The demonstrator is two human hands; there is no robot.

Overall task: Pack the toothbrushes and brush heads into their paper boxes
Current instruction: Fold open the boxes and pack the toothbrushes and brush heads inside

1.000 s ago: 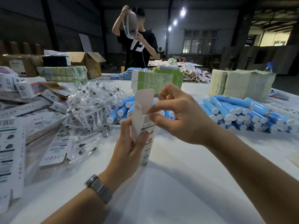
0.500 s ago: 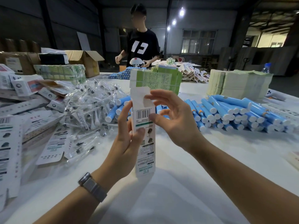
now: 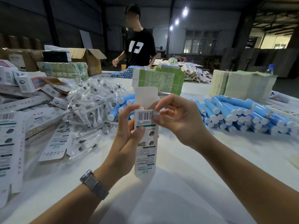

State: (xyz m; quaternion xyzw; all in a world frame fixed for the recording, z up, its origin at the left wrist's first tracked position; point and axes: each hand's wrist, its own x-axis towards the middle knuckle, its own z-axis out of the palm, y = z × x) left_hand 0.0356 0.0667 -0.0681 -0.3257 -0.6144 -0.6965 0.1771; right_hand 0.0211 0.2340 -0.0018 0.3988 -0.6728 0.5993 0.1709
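Note:
I hold a tall white paper box point(image 3: 146, 151) upright over the table, barcode side toward me, its top flap standing open. My left hand point(image 3: 125, 138) grips the box round its left side, thumb on the front. My right hand point(image 3: 177, 120) pinches the box's upper right edge by the barcode. Blue toothbrush handles point(image 3: 239, 113) lie heaped to the right and behind the box. Brush heads in clear bags point(image 3: 92, 105) are piled to the left.
Flat unfolded white boxes point(image 3: 11, 143) cover the left of the white table point(image 3: 178, 191). A green leaflet bundle point(image 3: 159, 81) and a paper stack point(image 3: 241, 85) stand behind. Cardboard cartons point(image 3: 87, 60) sit far left. A person in a black shirt point(image 3: 139, 47) stands across the table.
The box has been turned upright and squared, barcode toward me. My right hand moved from the flap down to the box's upper right edge. The person opposite lowered their arms.

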